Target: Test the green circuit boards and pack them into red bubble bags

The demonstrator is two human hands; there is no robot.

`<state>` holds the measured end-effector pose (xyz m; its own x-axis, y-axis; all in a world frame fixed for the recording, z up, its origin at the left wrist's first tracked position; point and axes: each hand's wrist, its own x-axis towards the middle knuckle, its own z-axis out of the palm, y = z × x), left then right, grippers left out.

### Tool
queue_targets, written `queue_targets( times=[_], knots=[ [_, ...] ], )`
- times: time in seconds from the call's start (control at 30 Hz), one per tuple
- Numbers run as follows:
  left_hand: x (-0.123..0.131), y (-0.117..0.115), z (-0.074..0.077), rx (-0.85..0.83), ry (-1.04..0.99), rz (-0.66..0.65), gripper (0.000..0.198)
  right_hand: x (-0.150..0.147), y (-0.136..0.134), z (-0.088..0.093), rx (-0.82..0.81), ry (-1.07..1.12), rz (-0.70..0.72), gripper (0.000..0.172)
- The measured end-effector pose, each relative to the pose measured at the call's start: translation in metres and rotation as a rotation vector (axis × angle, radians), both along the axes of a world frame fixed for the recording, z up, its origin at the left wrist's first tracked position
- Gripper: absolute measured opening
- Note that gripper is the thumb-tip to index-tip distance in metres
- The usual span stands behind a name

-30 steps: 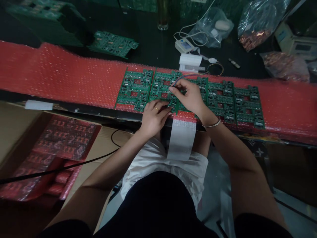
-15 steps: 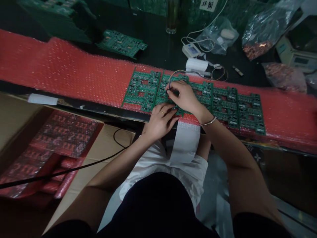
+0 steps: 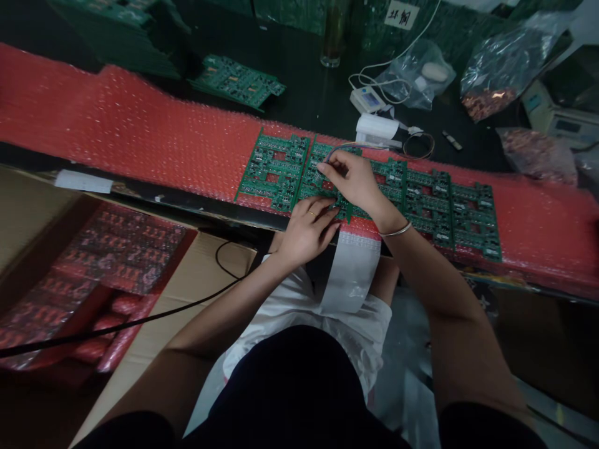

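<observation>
Several green circuit board panels lie in a row on red bubble wrap (image 3: 187,146). Over the second circuit board panel (image 3: 307,181) from the left, my right hand (image 3: 355,184) is closed in a pinch on a thin wire lead (image 3: 337,147). The lead's tip is hidden by the fingers. My left hand (image 3: 306,231) rests on the near edge of that same panel, fingers stretched out and slightly apart. A white sheet of small labels (image 3: 353,268) hangs over the table edge by my lap.
A small white meter (image 3: 367,100) with a screen and a white roll (image 3: 377,126) stand behind the panels. Stacked boards (image 3: 238,82) are at the back left. Bags of copper-coloured parts (image 3: 489,103) and a scale (image 3: 559,118) are right. An open carton (image 3: 187,274) is below left.
The view has shifted slightly. My right hand has lifted a little from the second panel with the wire lead, while the left hand stays on the panel's edge.
</observation>
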<state>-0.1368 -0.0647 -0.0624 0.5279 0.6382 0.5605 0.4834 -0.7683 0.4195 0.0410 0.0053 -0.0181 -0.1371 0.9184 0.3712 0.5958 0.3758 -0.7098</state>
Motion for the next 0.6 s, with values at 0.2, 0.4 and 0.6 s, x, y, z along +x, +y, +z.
queue_targets(
  times=[0.2, 0.4, 0.6],
  knots=[
    [0.0004, 0.0007, -0.0027, 0.036, -0.028, -0.006, 0.028, 0.0021, -0.0009, 0.0014, -0.008, 0.015, 0.032, 0.03],
    [0.0012, 0.0001, -0.0017, 0.041, -0.022, 0.003, 0.028, 0.0043, -0.0024, 0.0021, 0.03, -0.069, 0.071, 0.014],
    [0.0011, -0.0002, -0.0014, 0.035, -0.002, 0.014, 0.028, 0.0056, -0.0008, 0.0041, 0.087, -0.195, 0.119, 0.016]
  ],
)
